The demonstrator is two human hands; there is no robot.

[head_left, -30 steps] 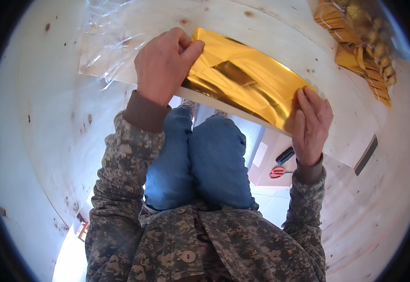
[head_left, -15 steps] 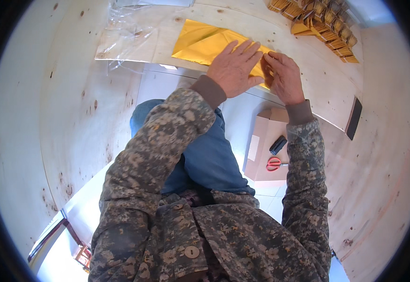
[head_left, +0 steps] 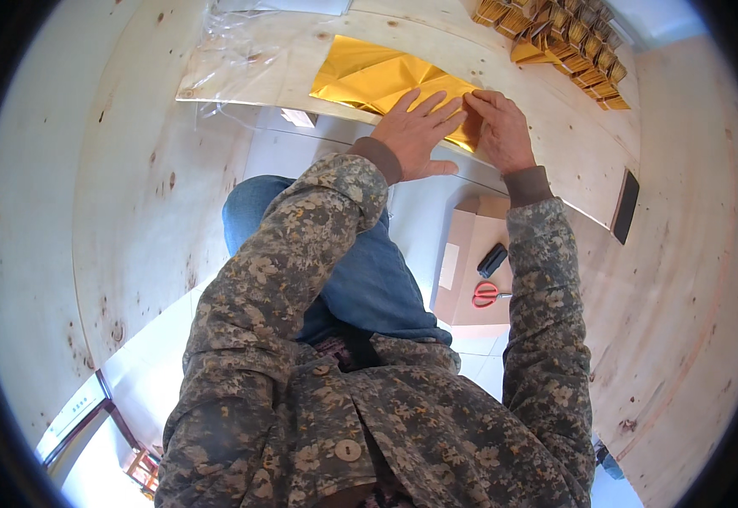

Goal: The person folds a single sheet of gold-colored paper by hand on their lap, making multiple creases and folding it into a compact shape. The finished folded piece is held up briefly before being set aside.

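A shiny gold foil sheet [head_left: 369,72] lies creased along the near edge of the wooden tabletop [head_left: 280,72]. My left hand [head_left: 413,135] rests on its right half, palm down, with fingers stretched and the thumb apart. At the sheet's right end, my right hand [head_left: 503,134] has its thumb and fingers pinched on the foil's edge; the fingertips are partly hidden. That end of the foil bends down over the table edge between the two hands.
Bundled stacks of folded gold paper [head_left: 568,46] stand at the far right. Clear plastic wrapping [head_left: 229,51] lies at the far left. Below the table, a cardboard box [head_left: 470,292] holds red-handled scissors [head_left: 486,295] and a black stapler-like object [head_left: 492,260].
My left hand has slid slightly left and down on the foil, its fingers more spread. The right end of the foil now shows more between the hands. The view has shifted a little.
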